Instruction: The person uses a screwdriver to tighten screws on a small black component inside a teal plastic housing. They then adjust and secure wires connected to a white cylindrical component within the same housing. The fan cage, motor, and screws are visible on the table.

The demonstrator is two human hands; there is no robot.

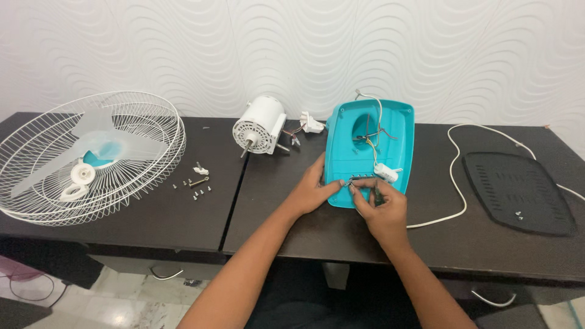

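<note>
Nearest to the camera, two bare forearms reach over the near edge of the dark table point(183, 219). The left hand point(312, 190) grips the near left corner of the turquoise fan base point(350, 159), which lies upside down and open in the middle of the table; its fingers are curled around the rim to steady it. The right hand point(379, 204) has the fingers pinched narrow around a small dark tool point(378, 195), probably a screwdriver, at the row of switch contacts point(361, 180) on the near edge of the base. I judge the step in hand is work on this switch block; the next move seems to need a steady base and a precise tip on a very small screw.

Inside the base I count one white capacitor point(386, 173) and a bundle of coloured wires point(373, 131). To the left lie about eight small screws point(196, 186) in a loose group. At the right lies one black bottom cover point(518, 192) with two screws on it, and one white power cord point(454, 176) runs between it and the base. Further away stands one white motor point(259, 125). At the far left there is one white wire guard point(91, 155) holding one pale fan blade point(100, 143).
</note>
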